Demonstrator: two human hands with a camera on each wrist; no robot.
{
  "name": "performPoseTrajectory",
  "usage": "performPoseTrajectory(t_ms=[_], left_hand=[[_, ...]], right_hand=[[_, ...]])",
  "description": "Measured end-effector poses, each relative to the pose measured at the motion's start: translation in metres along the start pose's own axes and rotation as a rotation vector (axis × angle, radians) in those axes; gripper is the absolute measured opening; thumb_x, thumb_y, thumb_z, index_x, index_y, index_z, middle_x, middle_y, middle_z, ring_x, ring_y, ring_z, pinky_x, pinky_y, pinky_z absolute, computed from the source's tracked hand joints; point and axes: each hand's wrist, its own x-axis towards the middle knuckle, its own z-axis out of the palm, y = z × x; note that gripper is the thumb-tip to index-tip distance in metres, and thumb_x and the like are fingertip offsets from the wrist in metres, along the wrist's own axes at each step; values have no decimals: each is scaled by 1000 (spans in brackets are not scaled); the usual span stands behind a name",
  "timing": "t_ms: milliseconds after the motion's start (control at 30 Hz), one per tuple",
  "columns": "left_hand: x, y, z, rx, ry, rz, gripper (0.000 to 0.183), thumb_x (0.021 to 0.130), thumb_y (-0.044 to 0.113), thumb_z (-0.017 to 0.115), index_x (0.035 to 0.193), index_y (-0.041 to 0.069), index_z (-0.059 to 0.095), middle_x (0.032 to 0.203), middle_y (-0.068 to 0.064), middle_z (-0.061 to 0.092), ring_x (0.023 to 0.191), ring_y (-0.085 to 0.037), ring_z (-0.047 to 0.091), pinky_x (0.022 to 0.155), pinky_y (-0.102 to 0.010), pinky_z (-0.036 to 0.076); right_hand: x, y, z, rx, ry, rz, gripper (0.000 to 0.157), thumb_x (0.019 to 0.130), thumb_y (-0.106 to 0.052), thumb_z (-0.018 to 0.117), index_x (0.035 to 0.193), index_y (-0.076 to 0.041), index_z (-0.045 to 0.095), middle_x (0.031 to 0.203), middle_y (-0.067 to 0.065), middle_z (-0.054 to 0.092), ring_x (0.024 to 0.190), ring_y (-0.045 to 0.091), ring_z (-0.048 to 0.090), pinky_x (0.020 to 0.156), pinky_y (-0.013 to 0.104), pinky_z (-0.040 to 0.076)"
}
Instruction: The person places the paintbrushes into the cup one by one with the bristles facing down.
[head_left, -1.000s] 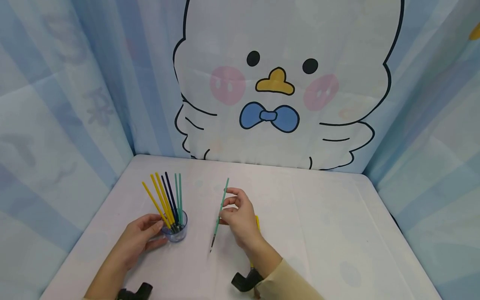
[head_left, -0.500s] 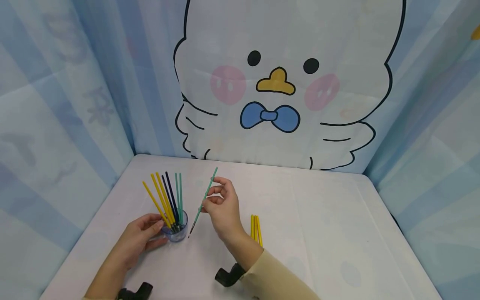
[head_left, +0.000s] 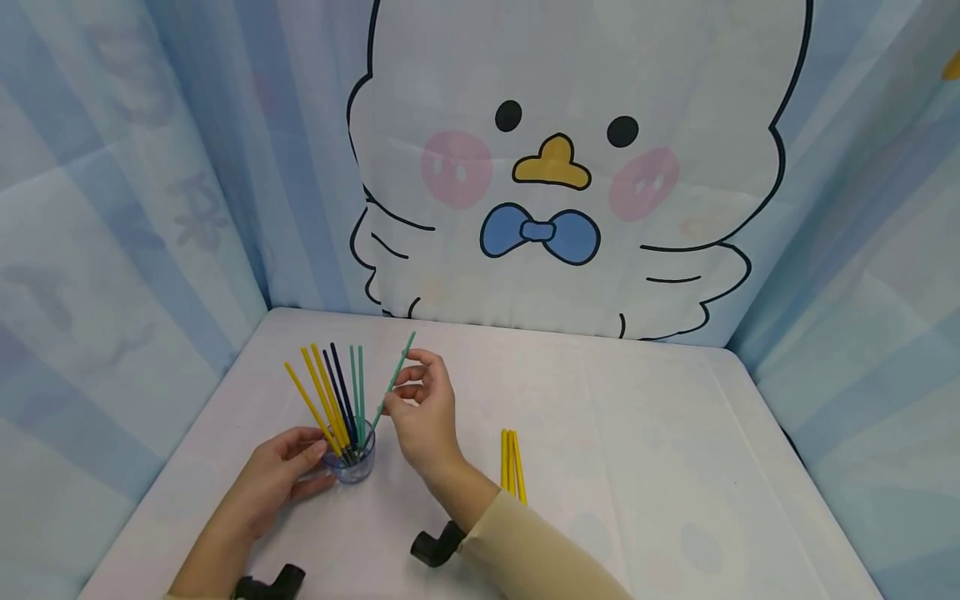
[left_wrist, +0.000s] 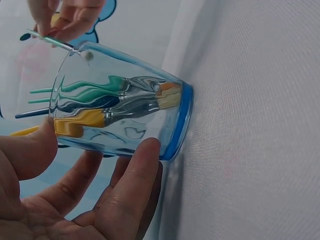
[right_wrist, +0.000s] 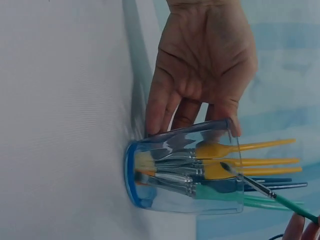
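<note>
A clear cup [head_left: 352,473] with a blue base stands upright on the table. Inside it, bristles down, lean paintbrushes with yellow handles [head_left: 313,382], dark blue handles [head_left: 341,387] and green handles [head_left: 361,379]. My left hand [head_left: 276,475] holds the cup from the left, thumb by the rim and fingers along its side. Between thumb and fingers of my right hand [head_left: 427,417], a thin green paintbrush [head_left: 402,360] is pinched, tilted with its bristles downward. In the right wrist view, the dark bristle tip of this paintbrush [right_wrist: 287,203] overlaps the cup's mouth.
Several yellow handles [head_left: 513,458] lie side by side on the white table [head_left: 660,450], partly covered by the right sleeve. Pale blue curtains surround the table, with a cartoon bird [head_left: 555,275] on the back one. Each wrist carries a black mount [head_left: 437,546].
My right hand has moved left with the green paintbrush, bringing its bristle end to the cup. The yellow handles on the table show more now. My left hand and the cup have stayed put.
</note>
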Motion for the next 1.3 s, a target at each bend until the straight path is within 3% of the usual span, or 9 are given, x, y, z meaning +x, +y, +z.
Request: performPoseTrajectory(t_ms=[467,833,1300], left_hand=[[0,0,-1,0,-7,5,50,112,21,59,153,-5,48,149,-29,56,109,-16,70,93,-38,70],[-1,0,0,-3,-16,17,50,112,21,59,152,-6,48,148,-30,56,110,-16,70,93,-38,70],[-1,1,-1,-3,-25,-6,50,113,21,58,154,-6,46,152,-31,52,113,-18,67,95,-38,70]], right_hand=[[-2,22,6,-136,-44,19,63,90,18,61,138,-22,59,104,3,57,86,14,56,67,17,56],[-6,33,0,-315,-97,26,60,92,10,59,142,-22,62,108,6,65,90,9,61,75,16,57],[-10,35,-26,-311,-86,81,53,92,7,66,139,-18,64,111,13,70,89,14,66,74,20,63]])
